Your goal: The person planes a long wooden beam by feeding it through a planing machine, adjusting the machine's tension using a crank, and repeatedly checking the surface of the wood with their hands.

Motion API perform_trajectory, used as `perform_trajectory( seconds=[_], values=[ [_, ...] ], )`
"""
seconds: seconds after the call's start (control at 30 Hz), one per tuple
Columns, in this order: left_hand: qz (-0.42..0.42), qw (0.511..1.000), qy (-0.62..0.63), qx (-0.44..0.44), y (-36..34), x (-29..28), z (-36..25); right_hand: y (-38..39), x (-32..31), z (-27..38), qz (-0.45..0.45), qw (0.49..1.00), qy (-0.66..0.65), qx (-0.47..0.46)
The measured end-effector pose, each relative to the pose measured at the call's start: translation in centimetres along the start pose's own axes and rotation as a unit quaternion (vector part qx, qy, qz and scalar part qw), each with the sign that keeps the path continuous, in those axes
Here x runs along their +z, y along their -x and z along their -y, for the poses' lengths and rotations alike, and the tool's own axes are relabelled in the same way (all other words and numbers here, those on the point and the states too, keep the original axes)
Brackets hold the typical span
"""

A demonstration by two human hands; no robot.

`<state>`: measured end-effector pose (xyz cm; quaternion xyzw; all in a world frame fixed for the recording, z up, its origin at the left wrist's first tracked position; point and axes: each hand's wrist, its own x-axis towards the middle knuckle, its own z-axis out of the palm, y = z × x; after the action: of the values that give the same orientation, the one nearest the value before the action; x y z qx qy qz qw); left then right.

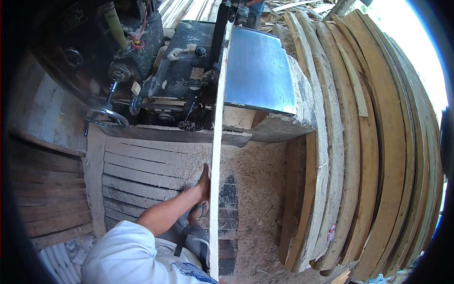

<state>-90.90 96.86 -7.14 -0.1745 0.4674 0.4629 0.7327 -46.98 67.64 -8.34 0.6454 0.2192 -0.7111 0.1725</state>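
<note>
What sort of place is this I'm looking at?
Probably a sawmill or woodworking shop: thick boards are lined up on the right, sawdust lies thick underfoot, and a machine has a steel tabletop.

Long, narrow, pale wood strip [217, 146] is running lengthwise away, slanting slightly right; far part is lying along left side of shiny metal table [260, 68], near part is jutting past front edge.
</note>
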Motion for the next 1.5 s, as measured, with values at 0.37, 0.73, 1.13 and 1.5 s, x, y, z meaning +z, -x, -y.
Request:
perform_trajectory(
  seconds=[0.37, 0.73, 1.13, 1.5],
  values=[
    [0.004, 0.987, 0.051, 0.155, -8.2, -3.0, -6.9, 0.3, 5.8, 18.4, -0.092, 0.995, -0.005, -0.031],
    [0.083, 0.956, 0.103, -0.262, 5.2, -2.8, 11.1, -0.9, 11.8, 49.6, 0.022, 0.978, -0.069, -0.195],
    [0.082, 0.938, 0.334, 0.040, -1.9, 5.1, -13.1, 0.1, 8.8, 59.5, -0.079, 0.745, 0.243, -0.616],
    [-0.071, 0.969, -0.061, 0.229, -3.4, 2.7, -14.9, -3.6, 14.6, 76.1, -0.162, 0.769, 0.035, -0.617]
  ],
)
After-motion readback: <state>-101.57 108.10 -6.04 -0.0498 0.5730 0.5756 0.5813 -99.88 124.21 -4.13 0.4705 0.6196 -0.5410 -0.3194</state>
